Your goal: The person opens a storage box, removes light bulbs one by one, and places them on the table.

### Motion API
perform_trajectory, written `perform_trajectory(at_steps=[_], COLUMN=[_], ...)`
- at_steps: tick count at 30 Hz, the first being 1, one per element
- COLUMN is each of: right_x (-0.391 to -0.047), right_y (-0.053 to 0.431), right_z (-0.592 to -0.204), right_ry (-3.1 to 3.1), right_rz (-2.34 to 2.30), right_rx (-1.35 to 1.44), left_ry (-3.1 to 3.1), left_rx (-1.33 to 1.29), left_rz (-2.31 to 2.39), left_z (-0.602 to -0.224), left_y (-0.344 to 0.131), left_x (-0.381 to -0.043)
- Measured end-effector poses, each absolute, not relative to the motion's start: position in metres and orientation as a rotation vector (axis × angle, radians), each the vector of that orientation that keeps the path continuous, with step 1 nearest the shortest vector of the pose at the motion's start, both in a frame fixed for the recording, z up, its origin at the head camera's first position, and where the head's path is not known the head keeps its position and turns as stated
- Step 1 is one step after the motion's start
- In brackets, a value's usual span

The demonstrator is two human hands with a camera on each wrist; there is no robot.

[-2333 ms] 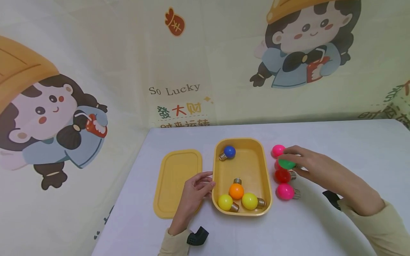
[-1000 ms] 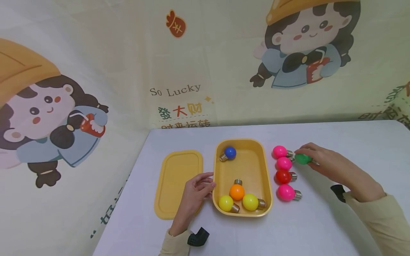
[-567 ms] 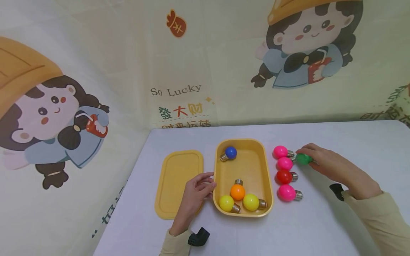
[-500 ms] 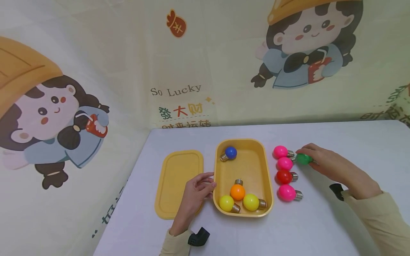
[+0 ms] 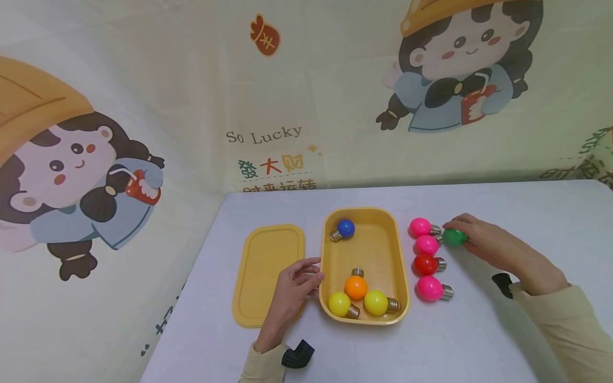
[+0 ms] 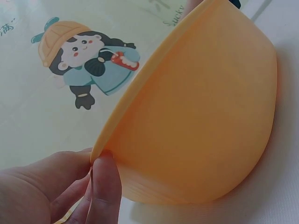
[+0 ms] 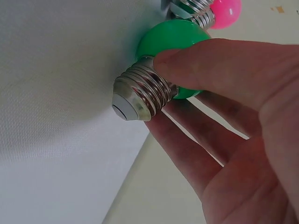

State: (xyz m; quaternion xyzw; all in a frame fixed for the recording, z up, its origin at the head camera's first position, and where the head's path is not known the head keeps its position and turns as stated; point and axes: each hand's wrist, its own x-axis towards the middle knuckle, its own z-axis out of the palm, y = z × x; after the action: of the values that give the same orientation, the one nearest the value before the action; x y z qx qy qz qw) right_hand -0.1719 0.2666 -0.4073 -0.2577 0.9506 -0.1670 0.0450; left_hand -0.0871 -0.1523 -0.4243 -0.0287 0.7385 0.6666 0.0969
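My left hand [image 5: 290, 290] is at the left side of a yellow plastic box [image 5: 400, 250], its thumb and finger pinching the rim, as the left wrist view shows. Inside the box lie a blue bulb [image 5: 346, 228], an orange bulb [image 5: 356, 287] and two yellow bulbs [image 5: 375, 302]. To the right of the box, my right hand [image 5: 498, 247] holds a green light bulb [image 5: 454, 236] between thumb and fingers. Its metal screw base [image 7: 140, 91] points back toward the wrist. The green bulb's front meets the bases of the upper pink bulbs [image 5: 426, 245] in the head view.
Right of the box, a column of bulbs includes a red bulb [image 5: 424, 264] and a lower pink bulb [image 5: 429, 288]. The flat yellow lid [image 5: 261, 266] lies left of the box, partly behind my left hand. A printed cloth [image 5: 345, 96] hangs behind the white table [image 5: 364, 356].
My right hand has moved right with the green bulb, from over the pink bulbs to beside their bases. Over the last half second it stays nearly still. The left hand keeps its place.
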Motion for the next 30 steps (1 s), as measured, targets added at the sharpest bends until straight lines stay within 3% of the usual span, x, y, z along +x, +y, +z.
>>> perform_trajectory(at_steps=[30], right_x=[-0.172], right_y=[0.252], right_z=[-0.392], right_ry=[2.943], right_rz=[-0.511], right_rx=[-0.803], left_ry=[2.213], left_rx=[-0.103], left_rz=[1.948], left_z=[-0.428], left_y=[-0.153], left_x=[-0.089])
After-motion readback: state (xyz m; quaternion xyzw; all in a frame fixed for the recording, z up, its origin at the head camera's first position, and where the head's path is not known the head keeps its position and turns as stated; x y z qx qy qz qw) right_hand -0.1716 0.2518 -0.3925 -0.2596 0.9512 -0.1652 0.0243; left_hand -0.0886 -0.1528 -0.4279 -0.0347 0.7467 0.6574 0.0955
